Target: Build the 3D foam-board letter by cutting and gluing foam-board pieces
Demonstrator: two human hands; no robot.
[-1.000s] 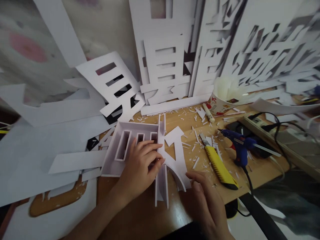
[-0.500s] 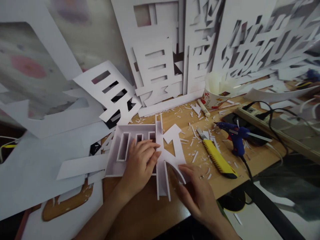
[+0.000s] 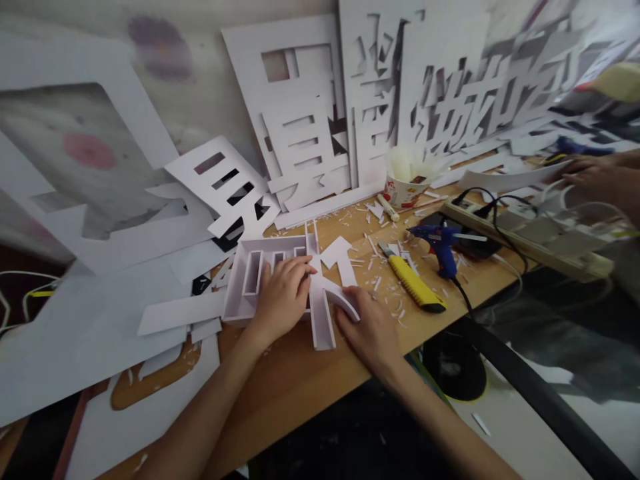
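Observation:
A white walled letter form (image 3: 323, 320) lies on the wooden table, with a boxy part at its left and a narrow upright channel at its right. Over the boxy part rests my left hand (image 3: 283, 293), its fingers bent together at the channel's wall; whether they pinch it is hard to tell. My right hand (image 3: 370, 327) has thumb and fingers closed round the curved white strip (image 3: 345, 301) on the form's right side. A flat angular white piece (image 3: 341, 257) lies just beyond that strip.
A yellow cutter (image 3: 415, 283) and a blue glue gun (image 3: 443, 247) lie to the right, near a paper cup (image 3: 403, 192) and a power strip (image 3: 525, 240). Cut white sheets (image 3: 305, 100) lean behind. Another person's hand (image 3: 600, 177) shows at far right.
The view has shifted, showing more of the right side. My right hand has closed on the curved strip, which now sits nearer the form. My left hand stays on the boxy part.

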